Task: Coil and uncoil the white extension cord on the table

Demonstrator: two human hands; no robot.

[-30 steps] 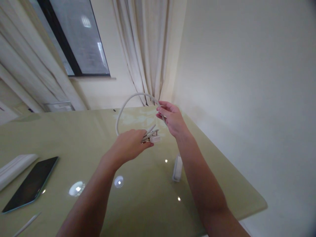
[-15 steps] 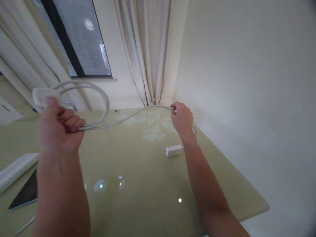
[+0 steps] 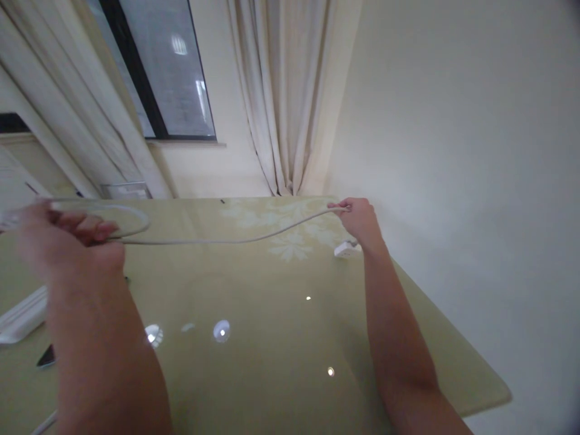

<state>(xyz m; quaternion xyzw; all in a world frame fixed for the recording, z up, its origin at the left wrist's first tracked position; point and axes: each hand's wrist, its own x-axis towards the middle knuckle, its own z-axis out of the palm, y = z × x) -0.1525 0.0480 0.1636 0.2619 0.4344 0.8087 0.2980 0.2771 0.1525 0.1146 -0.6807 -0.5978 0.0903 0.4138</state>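
Observation:
My left hand [image 3: 75, 241], blurred at the far left, is closed on a looped part of a white cable [image 3: 235, 242]. A whitish end beyond its thumb is too smeared to make out. Between my hands the cable hangs in a shallow sag above the table. My right hand [image 3: 362, 220] pinches the cable between thumb and fingers near the table's far right side. Just below that hand is a small white socket block [image 3: 346, 249], partly hidden by my wrist. A short grey piece of cord shows at the block.
The glossy green table [image 3: 272, 362] meets a plain wall [image 3: 453, 151] on the right. A long white strip-like object [image 3: 22, 317] and a dark flat corner [image 3: 46, 356] lie by my left forearm. Curtains [image 3: 281, 90] and a window [image 3: 167, 66] stand behind.
My left hand has moved left and down, and the cable between my hands is stretched longer. My right hand has shifted slightly right. The socket block has moved right and farther back.

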